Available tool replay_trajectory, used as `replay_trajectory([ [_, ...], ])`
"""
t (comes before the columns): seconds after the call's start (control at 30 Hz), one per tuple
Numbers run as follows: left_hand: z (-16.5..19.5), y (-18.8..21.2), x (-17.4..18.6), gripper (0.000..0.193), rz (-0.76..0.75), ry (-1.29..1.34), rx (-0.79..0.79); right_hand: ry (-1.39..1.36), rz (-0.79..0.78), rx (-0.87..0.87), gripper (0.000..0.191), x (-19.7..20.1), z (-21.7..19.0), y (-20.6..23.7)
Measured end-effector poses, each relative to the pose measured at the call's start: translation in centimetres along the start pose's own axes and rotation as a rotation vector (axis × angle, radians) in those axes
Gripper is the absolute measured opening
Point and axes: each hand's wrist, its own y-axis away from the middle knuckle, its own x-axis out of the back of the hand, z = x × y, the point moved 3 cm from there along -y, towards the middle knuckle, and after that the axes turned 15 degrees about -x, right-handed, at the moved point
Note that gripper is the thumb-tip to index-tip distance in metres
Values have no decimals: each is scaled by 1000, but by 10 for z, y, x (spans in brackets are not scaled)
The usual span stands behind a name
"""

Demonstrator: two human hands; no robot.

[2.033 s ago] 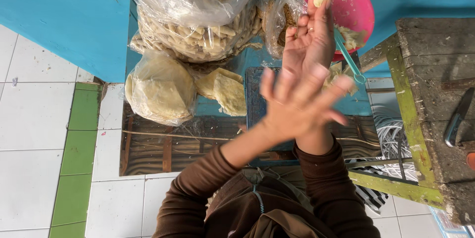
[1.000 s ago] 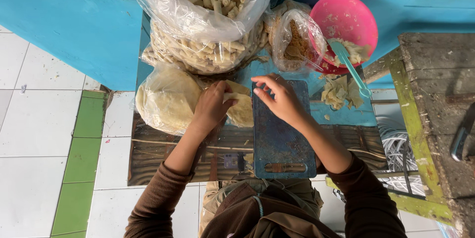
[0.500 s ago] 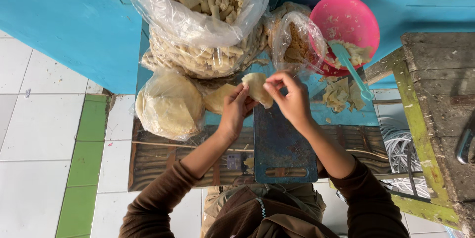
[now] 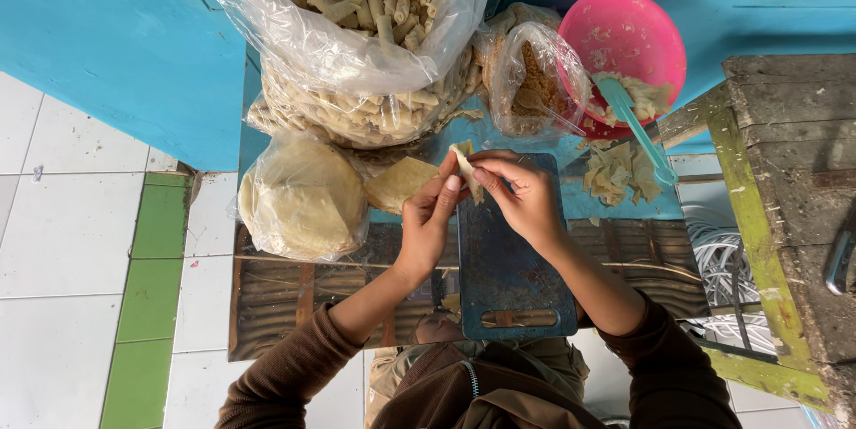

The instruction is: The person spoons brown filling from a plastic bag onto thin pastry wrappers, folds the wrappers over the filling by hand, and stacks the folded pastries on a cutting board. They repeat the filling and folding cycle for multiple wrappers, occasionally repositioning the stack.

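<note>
Head view: left hand (image 4: 428,219) and right hand (image 4: 522,197) fingers pinched closed on a thin pale wrapper (image 4: 465,169).

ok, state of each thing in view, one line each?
left hand: pinching the wrapper
right hand: pinching the wrapper
wrapper: held up, partly folded
large bag of rolls: open, full
pink bowl: nearly empty, spoon inside
cutting board: bare, flat
bag of wrappers: lying closed
</note>
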Motion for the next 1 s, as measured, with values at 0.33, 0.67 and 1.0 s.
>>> replay_trajectory([
  [0.33,-14,4,1,60,-39,-60,9,-195,-76,-101,10,-2,7,-6],
  [0.67,-6,7,6,52,-132,-551,-177,86,75,20,10,-7,2,-2],
  [1.0,-8,6,7,75,-212,-646,-174,228,87,69,11,-9,-1,2],
])
